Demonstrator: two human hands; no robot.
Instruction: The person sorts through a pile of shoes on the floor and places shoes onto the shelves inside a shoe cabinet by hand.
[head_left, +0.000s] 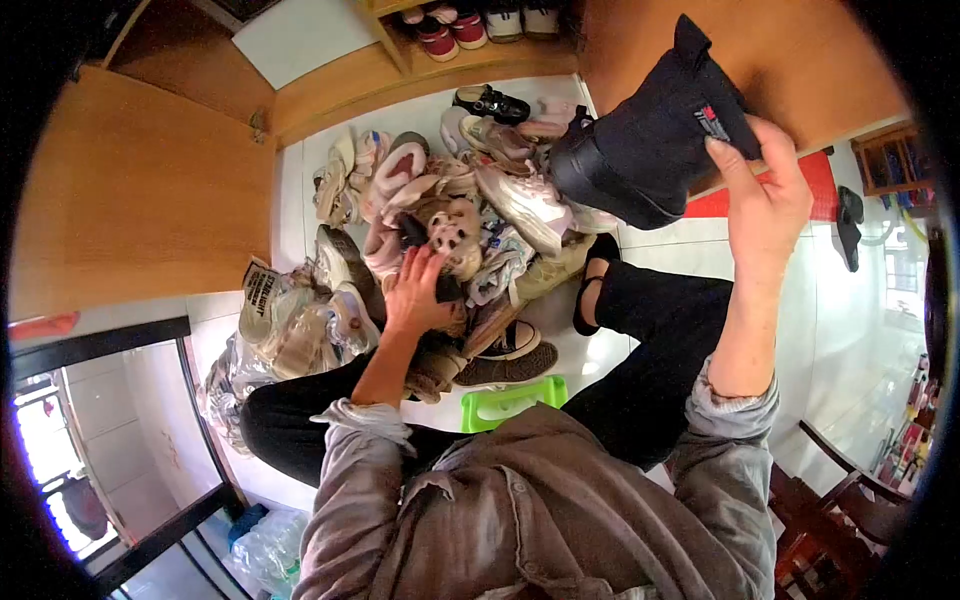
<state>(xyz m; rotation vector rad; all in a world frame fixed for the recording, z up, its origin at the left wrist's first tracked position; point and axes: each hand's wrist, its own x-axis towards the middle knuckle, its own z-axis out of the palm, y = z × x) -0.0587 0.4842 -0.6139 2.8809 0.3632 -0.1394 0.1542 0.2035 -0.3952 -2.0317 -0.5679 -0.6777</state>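
Note:
My right hand (pixel 765 195) is raised at the right and pinches the top edge of a black high-top shoe (pixel 650 140) between thumb and fingers. The shoe hangs tilted, its toe pointing left over the pile, a small tag showing near its collar. My left hand (pixel 415 295) is down in the heap of shoes (pixel 520 205), thumb and fingers closed around a black shoe (pixel 446 289), which is mostly hidden. Just beyond the fingertips lies a beige clog with dark holes (pixel 455 237). A dark canvas shoe (pixel 508 342) lies in front of me.
A green plastic stool (pixel 512 402) stands between my legs. Left lie plastic-wrapped shoes (pixel 290 335). An open wooden cabinet door (pixel 140 190) borders the pile, and red shoes (pixel 450 35) sit on the shelf behind. A red mat (pixel 815 188) lies at the right.

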